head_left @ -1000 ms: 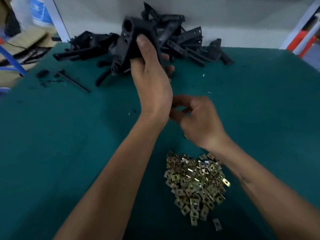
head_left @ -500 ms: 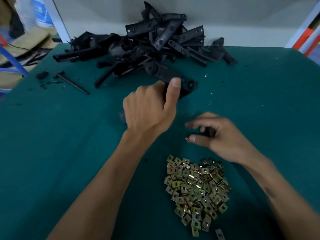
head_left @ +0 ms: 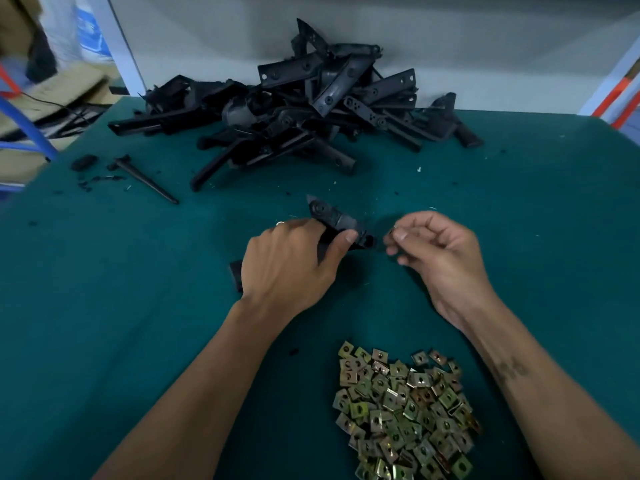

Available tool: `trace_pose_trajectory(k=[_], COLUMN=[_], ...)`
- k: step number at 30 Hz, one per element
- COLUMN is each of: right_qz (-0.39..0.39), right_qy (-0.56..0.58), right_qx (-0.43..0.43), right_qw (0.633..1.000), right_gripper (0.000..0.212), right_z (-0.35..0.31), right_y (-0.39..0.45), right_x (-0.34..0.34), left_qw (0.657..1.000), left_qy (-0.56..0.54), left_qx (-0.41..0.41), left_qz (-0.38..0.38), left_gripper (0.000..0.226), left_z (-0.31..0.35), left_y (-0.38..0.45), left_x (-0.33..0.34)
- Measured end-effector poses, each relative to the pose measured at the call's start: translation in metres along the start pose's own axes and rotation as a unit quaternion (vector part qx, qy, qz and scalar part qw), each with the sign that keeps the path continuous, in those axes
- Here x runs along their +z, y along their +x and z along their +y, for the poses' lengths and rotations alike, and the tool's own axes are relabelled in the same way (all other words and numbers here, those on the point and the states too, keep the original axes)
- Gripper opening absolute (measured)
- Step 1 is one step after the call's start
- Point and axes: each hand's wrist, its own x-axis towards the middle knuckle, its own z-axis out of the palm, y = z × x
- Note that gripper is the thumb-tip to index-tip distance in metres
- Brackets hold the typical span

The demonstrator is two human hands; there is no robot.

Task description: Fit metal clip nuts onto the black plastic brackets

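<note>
While our left hand point(head_left: 294, 261) clamps the black bracket point(head_left: 341, 221) on the green table point(head_left: 104, 306), its long axis points right toward our right hand point(head_left: 440, 258), just beside its free end, fingers pinching what looks like a clip nut point(head_left: 393, 233); spare clip nuts point(head_left: 405, 410) lie nearer us.

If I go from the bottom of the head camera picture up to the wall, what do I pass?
Pile of metal clip nuts → the two hands, left hand gripping a black bracket, right hand pinching something small → pile of black brackets by the wall.
</note>
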Motion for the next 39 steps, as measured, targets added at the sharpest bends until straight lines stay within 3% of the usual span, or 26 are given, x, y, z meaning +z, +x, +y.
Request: trace_pose_trajectory(k=[3, 8, 13, 25, 34, 39], right_qz=[0.018, -0.084, -0.077, -0.014, -0.045, -0.011], right_qy=[0.093, 0.078, 0.096, 0.08, -0.098, -0.03], right_qx=[0.004, 0.032, 0.022, -0.034, -0.094, -0.106], right_qw=[0.995, 0.993, 0.992, 0.996, 0.99, 0.994], right_gripper=[0.016, 0.019, 0.019, 0.011, 0.016, 0.012], right_z=[0.004, 0.008, 0.009, 0.007, 0.014, 0.013], right_y=[0.01, 0.015, 0.016, 0.008, 0.009, 0.007], right_x=[0.007, -0.001, 0.004, 0.009, 0.009, 0.01], left_qw=[1.0, 0.998, 0.995, 0.997, 0.995, 0.996], left_qy=[0.0, 0.019, 0.009, -0.011, 0.004, 0.007], left_qx=[0.027, 0.066, 0.094, 0.072, 0.081, 0.07], left_qz=[0.003, -0.005, -0.023, -0.036, -0.054, -0.063], left_gripper=[0.05, 0.058, 0.062, 0.061, 0.066, 0.069], left_z=[0.0, 0.002, 0.004, 0.005, 0.005, 0.005], left_y=[0.001, 0.006, 0.006, 0.005, 0.005, 0.006], left_x=[0.0, 0.002, 0.001, 0.002, 0.001, 0.001])
